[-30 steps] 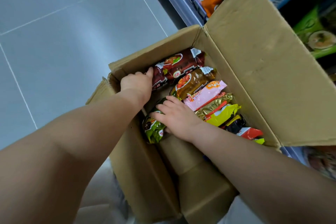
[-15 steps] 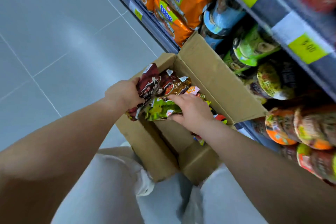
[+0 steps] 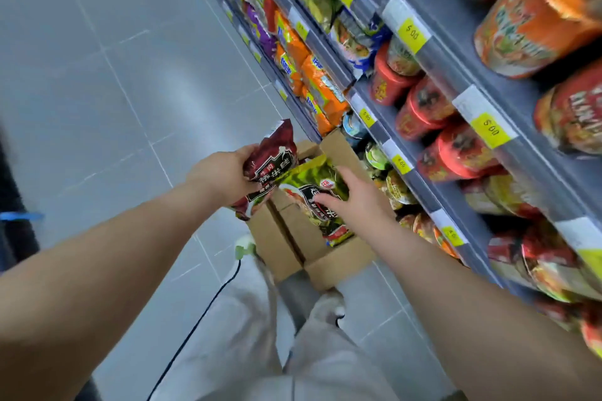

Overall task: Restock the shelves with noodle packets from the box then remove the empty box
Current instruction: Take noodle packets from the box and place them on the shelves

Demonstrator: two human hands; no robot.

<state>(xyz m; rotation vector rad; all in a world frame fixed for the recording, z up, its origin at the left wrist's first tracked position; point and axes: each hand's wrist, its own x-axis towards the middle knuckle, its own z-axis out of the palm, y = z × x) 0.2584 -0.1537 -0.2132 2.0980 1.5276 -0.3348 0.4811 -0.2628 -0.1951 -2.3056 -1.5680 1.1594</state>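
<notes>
Two sets of fingers are gripping noodle packets: those of the left hand are curling round a maroon packet, and those of the right hand are clasping a green packet touching it at 4 o'clock. Both packets are hovering over the cardboard box on the floor, with the stocked shelves at 3 o'clock.

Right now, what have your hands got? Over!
Left hand grips dark red plastic noodle packet. Right hand holds green plastic noodle packet. Both above brown cardboard box on floor, beside stocked grey shelves.
</notes>
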